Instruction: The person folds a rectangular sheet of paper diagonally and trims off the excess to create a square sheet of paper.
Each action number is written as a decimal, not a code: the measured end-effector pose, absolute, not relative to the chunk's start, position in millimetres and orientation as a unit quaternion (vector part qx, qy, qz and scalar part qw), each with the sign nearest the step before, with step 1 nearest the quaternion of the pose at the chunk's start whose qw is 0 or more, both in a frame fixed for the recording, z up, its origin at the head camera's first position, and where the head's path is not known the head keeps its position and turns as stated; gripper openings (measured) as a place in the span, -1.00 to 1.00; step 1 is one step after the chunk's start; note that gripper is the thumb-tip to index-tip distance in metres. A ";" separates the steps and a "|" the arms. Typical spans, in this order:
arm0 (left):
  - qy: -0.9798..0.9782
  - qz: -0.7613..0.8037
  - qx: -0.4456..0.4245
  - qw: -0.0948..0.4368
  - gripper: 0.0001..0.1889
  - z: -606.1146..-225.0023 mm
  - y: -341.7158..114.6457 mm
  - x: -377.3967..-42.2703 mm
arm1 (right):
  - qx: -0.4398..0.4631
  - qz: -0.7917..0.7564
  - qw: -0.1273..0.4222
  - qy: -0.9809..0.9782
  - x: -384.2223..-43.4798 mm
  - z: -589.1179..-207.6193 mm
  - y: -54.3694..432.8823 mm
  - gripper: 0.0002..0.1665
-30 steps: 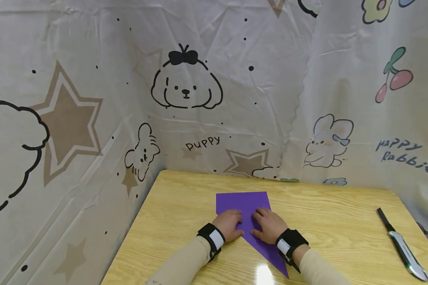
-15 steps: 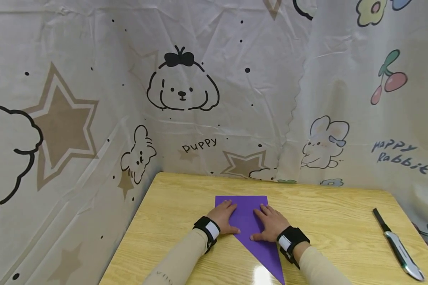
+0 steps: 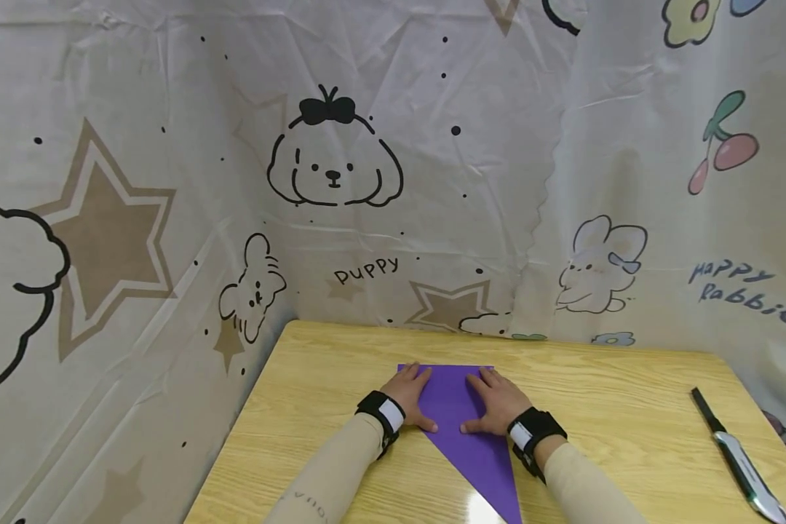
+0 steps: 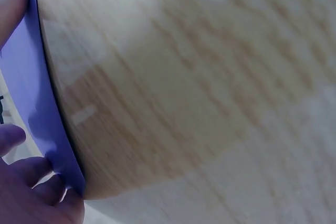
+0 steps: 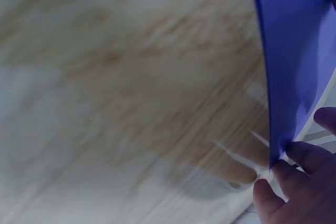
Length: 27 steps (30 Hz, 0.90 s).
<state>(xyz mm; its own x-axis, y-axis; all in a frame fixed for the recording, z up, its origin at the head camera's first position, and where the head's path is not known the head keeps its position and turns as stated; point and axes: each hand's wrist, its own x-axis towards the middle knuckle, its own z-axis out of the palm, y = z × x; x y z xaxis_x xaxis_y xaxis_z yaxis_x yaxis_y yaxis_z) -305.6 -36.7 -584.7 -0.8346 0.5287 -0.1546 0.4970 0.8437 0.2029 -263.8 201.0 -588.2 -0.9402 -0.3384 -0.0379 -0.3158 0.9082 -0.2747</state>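
Observation:
A sheet of purple paper (image 3: 455, 407) lies on the table, its far edge straight and its near part tapering to a point at the bottom of the head view. My left hand (image 3: 408, 395) rests on its left side, fingers extended towards the far left corner and thumb on the slanted edge. Across from it, my right hand (image 3: 501, 402) lies on the right side with fingers spread and thumb pointing inward. Fingertips (image 4: 50, 188) touch the paper's edge (image 4: 31, 77) in the left wrist view. The right wrist view has fingers (image 5: 310, 156) at the other edge of the purple paper (image 5: 294, 51).
On the wood-grain table (image 3: 327, 364), a knife (image 3: 736, 458) with a dark narrow blade and a silver-and-dark handle lies at the far right. Printed cloth (image 3: 340, 233) hangs behind the table and along its left side.
Both hands have moved up the paper towards its far corners, their fingers straightening and spreading. The paper has turned slightly, and its far edge is now level in view.

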 end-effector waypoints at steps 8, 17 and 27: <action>0.954 0.065 0.281 0.084 0.26 -581.6 -35.3 -303.7 | -0.163 -0.154 0.034 0.974 -270.8 -592.7 202.5 0.32; 0.953 0.061 0.293 0.053 0.25 -590.8 -35.0 -304.3 | -0.160 -0.187 0.020 0.969 -268.5 -592.4 202.9 0.31; 0.953 0.047 0.299 0.004 0.21 -586.4 -32.1 -298.5 | -0.065 -0.263 0.045 0.962 -274.0 -578.0 204.8 0.16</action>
<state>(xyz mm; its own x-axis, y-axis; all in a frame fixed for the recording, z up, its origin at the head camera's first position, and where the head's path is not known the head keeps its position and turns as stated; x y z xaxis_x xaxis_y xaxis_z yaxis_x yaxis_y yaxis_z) -298.5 -32.1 -586.4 -0.8216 0.5697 0.0200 0.5689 0.8173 0.0911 -274.0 204.8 -578.0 -0.9876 -0.1485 -0.0516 -0.1015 0.8532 -0.5116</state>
